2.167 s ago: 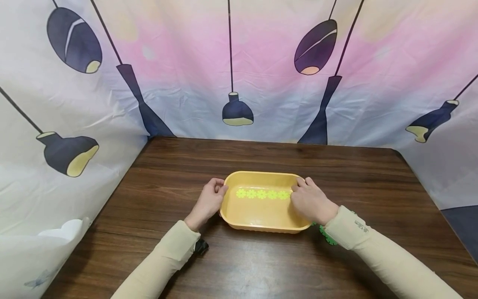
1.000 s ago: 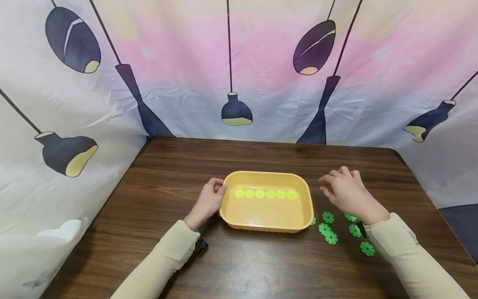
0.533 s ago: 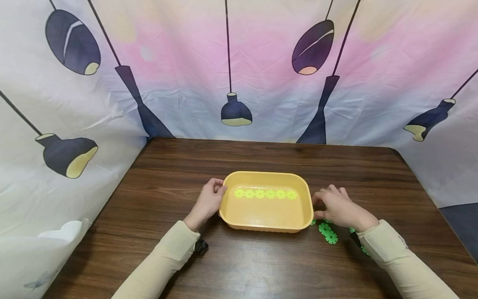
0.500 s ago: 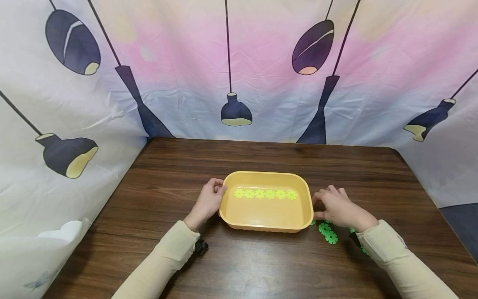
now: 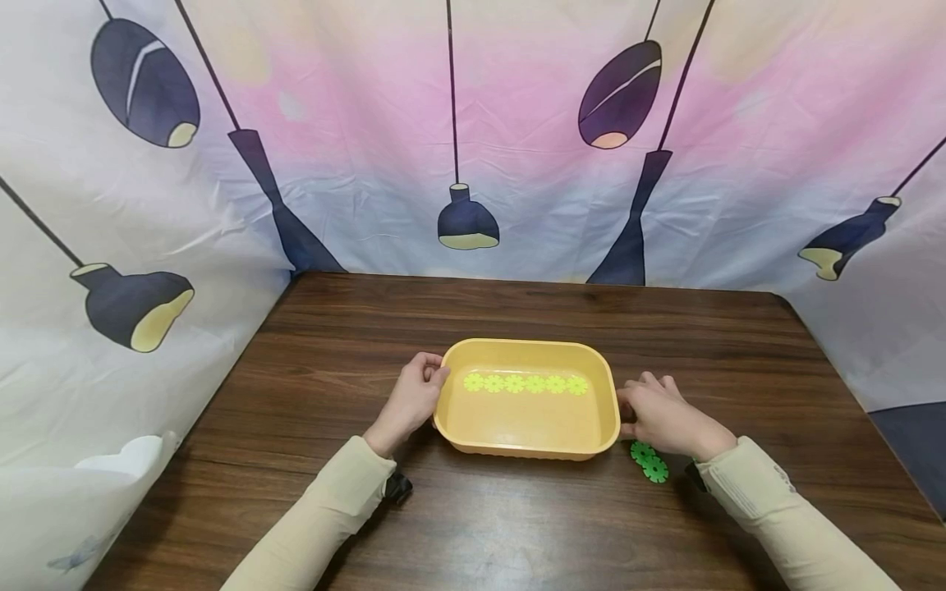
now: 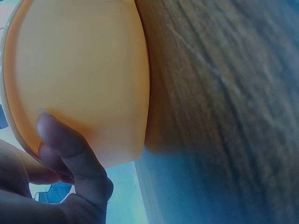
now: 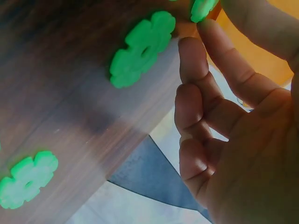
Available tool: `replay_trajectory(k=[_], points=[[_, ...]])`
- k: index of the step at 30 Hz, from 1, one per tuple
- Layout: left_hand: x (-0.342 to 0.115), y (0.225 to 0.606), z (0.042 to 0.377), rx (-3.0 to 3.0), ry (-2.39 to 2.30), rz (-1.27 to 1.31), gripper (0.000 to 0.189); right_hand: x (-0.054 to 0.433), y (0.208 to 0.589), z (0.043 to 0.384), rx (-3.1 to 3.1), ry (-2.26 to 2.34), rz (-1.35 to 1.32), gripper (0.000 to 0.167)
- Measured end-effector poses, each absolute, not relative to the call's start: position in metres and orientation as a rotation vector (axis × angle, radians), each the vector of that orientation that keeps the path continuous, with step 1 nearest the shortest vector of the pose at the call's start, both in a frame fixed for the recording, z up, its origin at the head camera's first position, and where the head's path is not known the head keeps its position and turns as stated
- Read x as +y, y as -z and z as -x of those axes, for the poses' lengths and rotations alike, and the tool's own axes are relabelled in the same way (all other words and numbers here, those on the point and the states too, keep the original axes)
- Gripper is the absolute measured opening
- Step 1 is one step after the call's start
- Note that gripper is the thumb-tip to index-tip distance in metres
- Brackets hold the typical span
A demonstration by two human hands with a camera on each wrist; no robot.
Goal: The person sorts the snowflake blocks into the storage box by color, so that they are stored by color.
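A yellow plastic tub stands on the table, with a row of several yellow-green flower-shaped discs lying inside it. My left hand grips the tub's left rim; the left wrist view shows the thumb pressed against the outer wall. Low beside the tub's right end, my right hand has thumb and index finger at a green flower-shaped disc and appears to pinch its edge, partly cut off by the frame. Two more green discs overlap or touch on the table by that hand.
Other green discs lie on the dark wooden table under and around the right hand, mostly hidden by the arm in the head view. A printed cloth hangs around the back and sides.
After leaving a sixth yellow-green disc in the tub's row, my right hand swung out to the right, then came down and back left to the tub's right side. The left hand stays put.
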State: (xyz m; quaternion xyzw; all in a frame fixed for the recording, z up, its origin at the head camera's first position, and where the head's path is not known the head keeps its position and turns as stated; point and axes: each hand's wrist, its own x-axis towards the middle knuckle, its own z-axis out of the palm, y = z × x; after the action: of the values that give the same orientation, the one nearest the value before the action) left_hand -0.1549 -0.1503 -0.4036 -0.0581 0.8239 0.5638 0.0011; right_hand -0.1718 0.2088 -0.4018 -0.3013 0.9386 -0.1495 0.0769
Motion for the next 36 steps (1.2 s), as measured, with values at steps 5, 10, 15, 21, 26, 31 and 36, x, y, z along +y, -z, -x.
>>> replay_trajectory(k=[5, 10, 15, 21, 26, 31, 36], points=[[-0.1496, 0.4034, 0.1555, 2.582, -1.769, 0.182, 0.02, 0.2087, 0.4017, 0.1717, 2.811, 0.451, 0.886, 0.016], [-0.1497, 0.4033, 0.1558, 2.591, -1.756, 0.188, 0.02, 0.208, 0.4033, 0.1725, 2.822, 0.439, 0.893, 0.018], [-0.1499, 0.4042, 0.1561, 2.603, -1.75, 0.185, 0.021, 0.2072, 0.4043, 0.1742, 2.839, 0.439, 0.928, 0.02], [-0.15, 0.4047, 0.1553, 2.602, -1.762, 0.178, 0.02, 0.2063, 0.4053, 0.1764, 2.853, 0.476, 0.923, 0.025], [-0.1501, 0.404, 0.1554, 2.6, -1.76, 0.178, 0.02, 0.2064, 0.4047, 0.1777, 2.851, 0.525, 0.909, 0.028], [-0.1499, 0.4023, 0.1549, 2.596, -1.766, 0.177, 0.02, 0.207, 0.4043, 0.1779, 2.867, 0.549, 0.916, 0.03], [-0.1499, 0.4027, 0.1541, 2.591, -1.764, 0.177, 0.02, 0.2077, 0.405, 0.1779, 2.862, 0.576, 0.916, 0.03]])
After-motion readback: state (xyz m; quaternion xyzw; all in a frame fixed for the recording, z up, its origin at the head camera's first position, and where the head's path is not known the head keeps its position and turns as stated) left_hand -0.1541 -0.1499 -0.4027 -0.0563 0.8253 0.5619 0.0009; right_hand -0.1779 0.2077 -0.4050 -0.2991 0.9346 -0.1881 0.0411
